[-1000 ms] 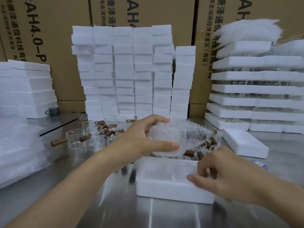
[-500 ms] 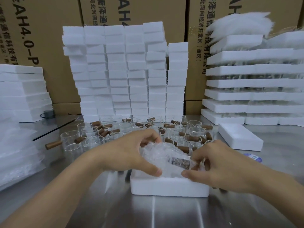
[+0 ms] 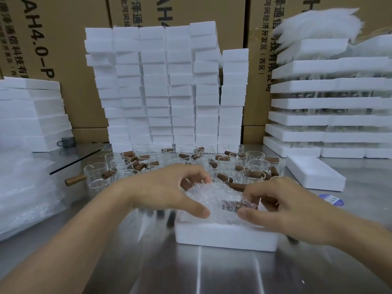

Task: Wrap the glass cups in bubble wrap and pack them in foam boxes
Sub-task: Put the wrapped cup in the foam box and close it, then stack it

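left hand (image 3: 169, 192): fingers curled over the top of the bubble-wrapped cup (image 3: 212, 197), thumb stretched along its near side, so the bundle is gripped from the left. right hand (image 3: 284, 206): fingers bent over the far right edge of the bundle and thumb pressed to its near right end, pinching the wrap there. the bundle lies in the mouth of an open foam box (image 3: 224, 234), between the two hands; whether it rests on the box floor cannot be told. the box stands on a brushed-metal table (image 3: 191, 270), near its front edge. just behind the box stands a crowd of unwrapped glass cups (image 3: 252, 164), upright, each with a brown wooden handle pointing sideways. a loose foam lid (image 3: 314, 175) lies to the right of the cups, and a blue-and-white tape roll (image 3: 332, 199) lies near it. a heap of bubble wrap sheets (image 3: 25, 187) occupies the left of the table, with a low foam stack (image 3: 31, 115) behind it. a tall wall of foam boxes (image 3: 169, 92) rises at centre back, layered foam trays (image 3: 328, 107) at right, all before printed cardboard cartons (image 3: 63, 39). the bundle's long axis runs left to right, dipping slightly toward the right hand; a dark brownish patch shows through the wrap at its right end. which way the cup's mouth faces cannot be told.
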`<state>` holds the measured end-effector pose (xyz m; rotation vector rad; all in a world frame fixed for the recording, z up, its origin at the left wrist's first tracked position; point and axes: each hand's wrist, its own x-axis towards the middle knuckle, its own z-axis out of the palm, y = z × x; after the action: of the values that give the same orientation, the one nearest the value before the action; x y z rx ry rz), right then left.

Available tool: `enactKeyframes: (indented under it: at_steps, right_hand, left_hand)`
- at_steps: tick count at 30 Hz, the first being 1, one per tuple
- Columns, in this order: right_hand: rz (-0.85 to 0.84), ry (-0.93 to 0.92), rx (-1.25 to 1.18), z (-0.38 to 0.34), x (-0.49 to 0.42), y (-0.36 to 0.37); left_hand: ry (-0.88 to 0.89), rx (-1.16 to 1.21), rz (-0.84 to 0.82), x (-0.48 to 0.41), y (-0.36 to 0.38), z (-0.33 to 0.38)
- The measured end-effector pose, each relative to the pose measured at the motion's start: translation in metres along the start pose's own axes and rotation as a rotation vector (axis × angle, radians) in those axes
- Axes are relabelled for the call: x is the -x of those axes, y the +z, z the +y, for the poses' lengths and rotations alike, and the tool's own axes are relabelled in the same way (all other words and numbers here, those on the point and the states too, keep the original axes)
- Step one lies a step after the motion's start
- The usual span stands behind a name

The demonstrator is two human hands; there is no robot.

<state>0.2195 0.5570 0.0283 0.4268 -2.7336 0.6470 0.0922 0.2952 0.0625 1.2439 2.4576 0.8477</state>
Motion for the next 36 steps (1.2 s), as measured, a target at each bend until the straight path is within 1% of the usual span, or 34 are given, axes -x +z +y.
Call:
enactKeyframes:
  at_steps: [3, 5, 11, 17, 19, 20, 22, 24, 25, 26, 28, 30, 34, 36]
  right_hand:
    - [-0.081, 0.009, 0.071, -0.002, -0.001, 0.002]
    - [-0.101, 0.019, 0.113, -0.002, -0.001, 0.002]
    - [-0.033, -0.016, 0.112, 0.002, 0.000, 0.003]
    - [-0.038, -0.043, 0.125, 0.003, -0.001, 0.003]
    - [0.020, -0.036, 0.104, 0.004, -0.001, 0.002]
    - [0.084, -0.021, 0.075, 0.004, -0.001, 0.000]
    - [0.271, 0.006, 0.053, 0.012, -0.002, -0.005]
    - [0.481, 0.099, 0.116, 0.034, -0.004, -0.015]
    - [0.540, 0.195, 0.170, 0.049, -0.003, -0.021]
    - [0.557, 0.313, 0.227, 0.066, -0.002, -0.026]
    - [0.469, 0.558, 0.337, 0.104, 0.004, -0.034]
    - [0.373, 0.710, 0.370, 0.128, 0.012, -0.038]
    - [0.281, 0.815, 0.386, 0.154, 0.023, -0.038]
    - [0.260, 0.834, 0.404, 0.158, 0.024, -0.037]
  left_hand:
    - [-0.033, -0.022, -0.026, 0.000, -0.001, 0.001]
    - [-0.042, -0.023, -0.031, 0.001, -0.001, 0.001]
    - [-0.028, 0.054, -0.012, 0.002, -0.005, -0.001]
    - [-0.042, 0.017, -0.005, 0.001, -0.006, -0.001]
    - [-0.044, 0.001, 0.001, 0.002, -0.004, 0.001]
    - [-0.030, -0.014, 0.001, 0.002, -0.002, 0.001]
    - [0.021, -0.043, 0.003, 0.000, 0.003, 0.001]
    - [0.045, -0.063, 0.017, -0.002, 0.010, 0.002]
    - [0.056, -0.080, 0.034, -0.003, 0.013, 0.002]
    - [0.064, -0.109, 0.063, -0.005, 0.017, 0.001]
    - [0.066, -0.170, 0.129, -0.008, 0.024, -0.002]
    - [0.066, -0.209, 0.173, -0.009, 0.029, -0.002]
    - [0.070, -0.322, 0.214, -0.010, 0.040, 0.000]
    - [0.091, -0.374, 0.212, -0.011, 0.047, 0.002]
